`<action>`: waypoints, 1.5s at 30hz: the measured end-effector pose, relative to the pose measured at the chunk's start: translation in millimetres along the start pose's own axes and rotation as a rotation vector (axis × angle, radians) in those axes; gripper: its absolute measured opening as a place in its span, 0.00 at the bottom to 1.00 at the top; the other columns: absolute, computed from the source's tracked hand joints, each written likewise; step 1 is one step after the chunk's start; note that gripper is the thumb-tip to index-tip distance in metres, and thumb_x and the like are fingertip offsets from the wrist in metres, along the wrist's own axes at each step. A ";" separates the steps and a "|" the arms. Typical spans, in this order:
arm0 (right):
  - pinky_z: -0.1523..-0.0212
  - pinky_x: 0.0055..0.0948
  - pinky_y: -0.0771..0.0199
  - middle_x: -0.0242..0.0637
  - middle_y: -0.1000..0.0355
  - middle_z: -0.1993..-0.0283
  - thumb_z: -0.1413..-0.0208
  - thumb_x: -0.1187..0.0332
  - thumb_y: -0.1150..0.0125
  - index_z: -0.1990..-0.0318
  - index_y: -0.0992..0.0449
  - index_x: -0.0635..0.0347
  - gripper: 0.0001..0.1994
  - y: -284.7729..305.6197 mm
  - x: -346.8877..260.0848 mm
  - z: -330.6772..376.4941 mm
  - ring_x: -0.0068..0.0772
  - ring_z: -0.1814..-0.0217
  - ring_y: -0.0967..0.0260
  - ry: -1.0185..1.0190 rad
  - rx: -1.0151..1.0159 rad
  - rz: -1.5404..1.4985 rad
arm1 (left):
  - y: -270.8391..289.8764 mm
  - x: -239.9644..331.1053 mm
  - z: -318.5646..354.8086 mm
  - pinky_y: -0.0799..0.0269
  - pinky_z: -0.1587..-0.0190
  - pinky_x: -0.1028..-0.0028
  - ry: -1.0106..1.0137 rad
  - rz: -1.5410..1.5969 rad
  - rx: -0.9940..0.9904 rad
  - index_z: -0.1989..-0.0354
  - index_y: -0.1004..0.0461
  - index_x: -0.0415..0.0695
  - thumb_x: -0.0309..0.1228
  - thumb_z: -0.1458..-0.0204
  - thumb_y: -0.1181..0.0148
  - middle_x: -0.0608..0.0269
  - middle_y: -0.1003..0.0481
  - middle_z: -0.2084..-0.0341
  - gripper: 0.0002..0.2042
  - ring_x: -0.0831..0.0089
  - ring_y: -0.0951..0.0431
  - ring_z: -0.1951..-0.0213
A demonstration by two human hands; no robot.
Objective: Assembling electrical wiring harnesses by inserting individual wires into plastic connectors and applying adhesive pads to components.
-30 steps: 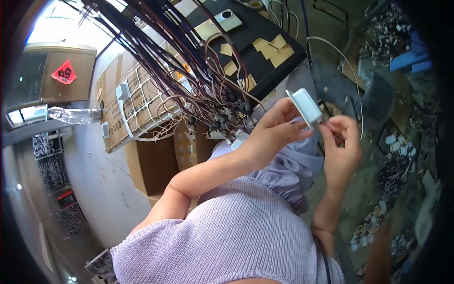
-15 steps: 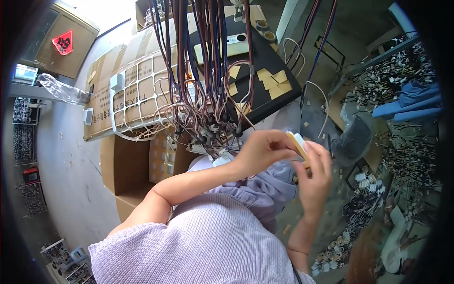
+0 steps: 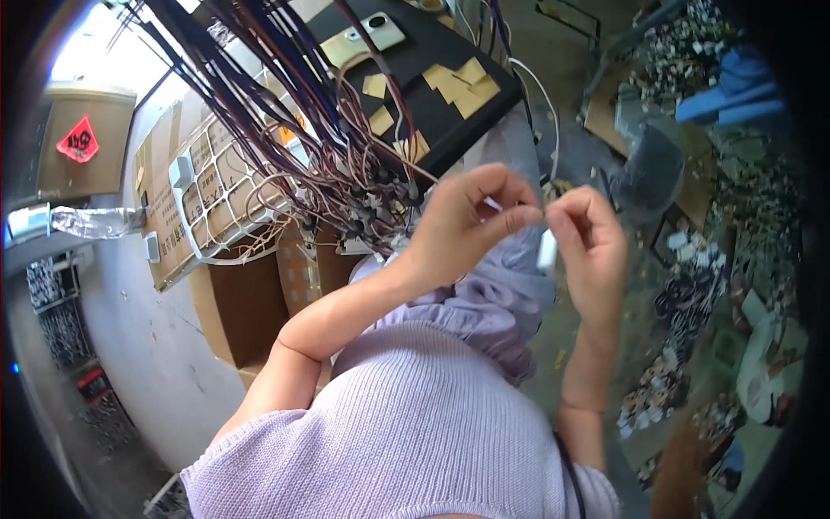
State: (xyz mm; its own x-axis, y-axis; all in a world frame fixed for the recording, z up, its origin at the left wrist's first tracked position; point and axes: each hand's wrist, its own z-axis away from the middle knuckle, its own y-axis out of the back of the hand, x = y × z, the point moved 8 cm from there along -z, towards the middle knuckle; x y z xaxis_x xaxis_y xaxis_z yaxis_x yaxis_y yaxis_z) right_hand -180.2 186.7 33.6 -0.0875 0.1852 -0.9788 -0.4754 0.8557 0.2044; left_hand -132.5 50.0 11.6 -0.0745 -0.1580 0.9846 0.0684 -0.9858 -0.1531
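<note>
My left hand [image 3: 474, 218] and my right hand [image 3: 593, 246] meet in front of my lap, fingertips almost touching. The left thumb and forefinger are pinched together; what they hold, if anything, is too small to make out. A small white flat piece [image 3: 546, 249] sticks out below the fingers of my right hand, which is closed on it. To the left of both hands hangs a thick bundle of brown and blue wires [image 3: 259, 78], its lower ends tangled with dark round connectors [image 3: 367, 208].
A black board [image 3: 432, 112] bears tan square pieces [image 3: 467, 86] and a pale phone [image 3: 372, 39]. Beside it are a white wire rack [image 3: 207, 190] and a large carton [image 3: 164, 147]. An open carton [image 3: 238, 303] stands below. Heaps of cables [image 3: 761, 216] lie at right.
Both hands have moved up, the right also slightly rightward. The yellow and white piece they held together no longer shows whole; a white part stays in the right hand. The view has shifted.
</note>
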 end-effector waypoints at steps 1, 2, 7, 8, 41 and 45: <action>0.71 0.14 0.39 0.23 0.35 0.75 0.42 0.70 0.41 0.68 0.29 0.63 0.06 -2.1 -2.5 -0.3 0.10 0.73 0.42 0.013 0.017 -0.016 | 2.6 0.0 0.5 0.28 0.61 0.82 -0.061 -0.004 -0.023 0.61 0.27 0.35 0.24 0.45 0.41 0.65 0.24 0.67 0.07 0.83 0.26 0.65; 0.70 0.14 0.39 0.23 0.34 0.74 0.42 0.70 0.41 0.68 0.28 0.63 0.06 -1.4 -1.7 -2.0 0.10 0.73 0.41 0.001 0.017 -0.018 | 3.4 2.0 0.9 0.29 0.63 0.82 -0.056 0.050 -0.008 0.61 0.26 0.35 0.24 0.44 0.42 0.66 0.25 0.68 0.06 0.84 0.27 0.66; 0.72 0.13 0.40 0.23 0.32 0.74 0.42 0.71 0.40 0.67 0.28 0.63 0.05 -0.5 -6.1 -2.1 0.09 0.73 0.40 -0.054 -0.027 -0.045 | 6.1 8.5 6.6 0.26 0.63 0.81 -0.064 0.086 0.040 0.59 0.26 0.34 0.22 0.43 0.45 0.62 0.23 0.69 0.06 0.80 0.22 0.65; 0.73 0.12 0.41 0.22 0.32 0.74 0.43 0.73 0.40 0.68 0.27 0.63 0.05 -0.5 -3.9 -1.1 0.08 0.73 0.40 -0.073 -0.032 -0.080 | 5.3 7.8 6.8 0.26 0.63 0.81 -0.058 0.086 0.028 0.59 0.26 0.34 0.22 0.43 0.45 0.62 0.23 0.69 0.06 0.80 0.22 0.65; 0.77 0.16 0.52 0.25 0.36 0.73 0.55 0.75 0.35 0.75 0.27 0.63 0.05 -19.6 -58.5 -1.9 0.12 0.76 0.48 0.148 -0.141 0.224 | -33.8 8.3 30.9 0.36 0.91 0.80 0.331 0.919 -0.647 0.30 0.63 0.44 0.70 0.49 0.88 0.41 0.28 0.85 0.47 0.67 0.31 0.92; 0.79 0.16 0.53 0.25 0.35 0.74 0.55 0.77 0.36 0.76 0.28 0.63 0.05 -18.8 -65.2 -1.5 0.12 0.78 0.50 0.160 -0.083 0.300 | -37.0 14.0 33.9 0.37 0.91 0.81 0.290 1.077 -0.683 0.30 0.64 0.45 0.71 0.50 0.88 0.40 0.28 0.85 0.47 0.68 0.31 0.92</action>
State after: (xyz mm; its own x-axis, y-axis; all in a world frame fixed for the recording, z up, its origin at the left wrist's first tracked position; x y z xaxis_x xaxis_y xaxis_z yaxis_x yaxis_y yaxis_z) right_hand -166.9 157.9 93.6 -0.3674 0.3383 -0.8664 -0.4767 0.7314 0.4877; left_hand -102.3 86.1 33.9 -0.5156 -0.8021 0.3013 -0.2816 -0.1735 -0.9437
